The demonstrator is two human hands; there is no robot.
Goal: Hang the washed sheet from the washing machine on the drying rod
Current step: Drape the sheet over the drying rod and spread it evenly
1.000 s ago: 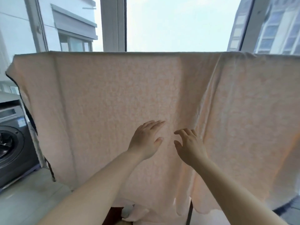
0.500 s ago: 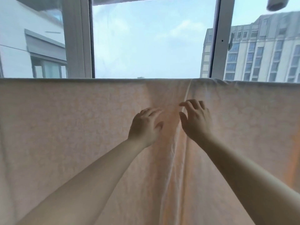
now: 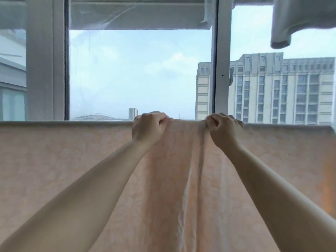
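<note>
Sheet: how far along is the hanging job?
Done: the sheet already hangs draped over the top line, spanning the frame; the rod itself is hidden under it. In hand: left hand and right hand both grip the top edge near the middle, with bunched folds between them. Left, probably: spread those folds flat and let go.

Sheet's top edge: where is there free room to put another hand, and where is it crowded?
Free: the sheet's top edge left of the left hand, and right of the right hand to its corner. Crowded: the middle, where both hands grip bunched fabric close together.
</note>
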